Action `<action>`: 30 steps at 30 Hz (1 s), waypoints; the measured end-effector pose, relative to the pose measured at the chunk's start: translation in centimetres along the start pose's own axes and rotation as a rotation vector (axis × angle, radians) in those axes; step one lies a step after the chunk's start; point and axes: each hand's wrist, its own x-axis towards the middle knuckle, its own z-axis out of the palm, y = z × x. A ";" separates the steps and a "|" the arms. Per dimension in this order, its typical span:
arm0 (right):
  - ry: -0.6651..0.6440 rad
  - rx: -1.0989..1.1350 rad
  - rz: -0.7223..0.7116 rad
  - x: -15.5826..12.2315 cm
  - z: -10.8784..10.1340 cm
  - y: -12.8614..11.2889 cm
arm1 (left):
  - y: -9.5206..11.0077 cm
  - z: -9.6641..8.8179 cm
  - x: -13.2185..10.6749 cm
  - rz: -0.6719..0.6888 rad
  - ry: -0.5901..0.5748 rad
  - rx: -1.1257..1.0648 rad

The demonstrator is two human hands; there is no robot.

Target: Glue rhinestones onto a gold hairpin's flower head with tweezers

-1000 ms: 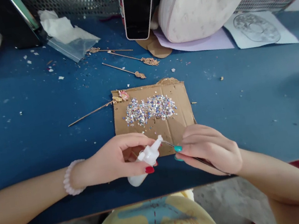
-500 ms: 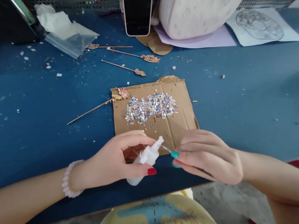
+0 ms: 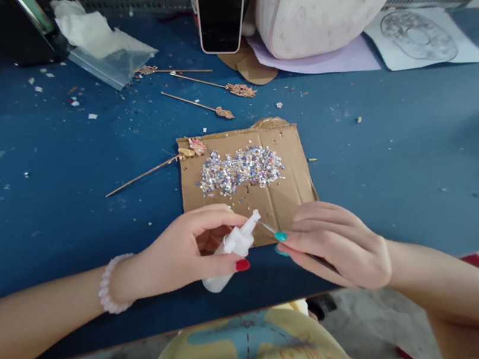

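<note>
My left hand (image 3: 187, 250) is closed around a small white squeeze bottle (image 3: 237, 241), its narrow nozzle tilted up to the right. In my right hand (image 3: 336, 243) a thin metal-tipped tool (image 3: 268, 227) is pinched between thumb and forefinger. Its tip is at the bottle's nozzle; whether they touch I cannot tell. Both hands are over the near edge of a cardboard piece (image 3: 291, 196). Small shiny rhinestones (image 3: 242, 169) in blue, white and pink lie heaped on the cardboard. A hairpin (image 3: 144, 173) with a pink flower rests on its upper left corner.
Several gold hairpins (image 3: 223, 112) lie beyond the cardboard. Farther back are a plastic bag (image 3: 114, 66) with white tissue, an upright phone (image 3: 223, 11), a pale bag (image 3: 321, 5) and a printed sheet (image 3: 420, 38). Small scraps dot the blue table (image 3: 401, 179).
The tool's tip and the bottle's nozzle are slightly higher in view, still close together. Both hands keep their holds. The whole view has shifted a little.
</note>
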 end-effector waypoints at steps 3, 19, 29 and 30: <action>-0.016 0.031 -0.012 0.0 0.0 0.1 | 0.0 0.0 0.1 -0.001 -0.004 -0.004; 0.003 0.048 0.012 -0.2 0.2 0.1 | -0.4 0.0 0.2 0.014 -0.014 -0.053; 0.010 0.055 0.017 -0.1 0.5 0.0 | -0.3 -0.3 0.1 -0.011 -0.010 0.014; 0.019 0.039 0.037 -0.1 0.4 0.0 | -0.2 -0.2 0.1 -0.023 -0.007 0.011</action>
